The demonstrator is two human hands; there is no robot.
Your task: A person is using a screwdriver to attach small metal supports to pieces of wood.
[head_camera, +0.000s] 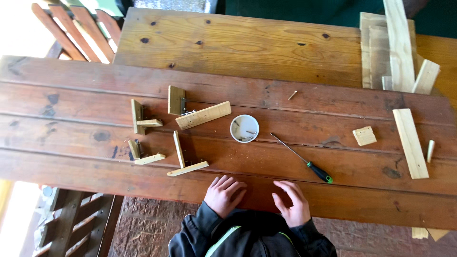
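My left hand (223, 194) rests on the near edge of the reddish-brown plank table (71, 114), fingers loosely curled, holding nothing. My right hand (292, 202) lies beside it on the same edge, fingers apart and empty. A screwdriver (304, 159) with a green-and-black handle lies just beyond my right hand. A small white round cup (244, 128) with screws in it stands in the middle. Several small L-shaped wooden pieces (183, 157) lie to the left of the cup, beyond my left hand.
A loose screw (292, 95) lies farther back. A small wood block (364, 135) and a flat strip (410, 143) lie at the right. A stack of slats (395, 47) sits on the lighter board (238, 45) at the back right. Wooden chairs stand at the left.
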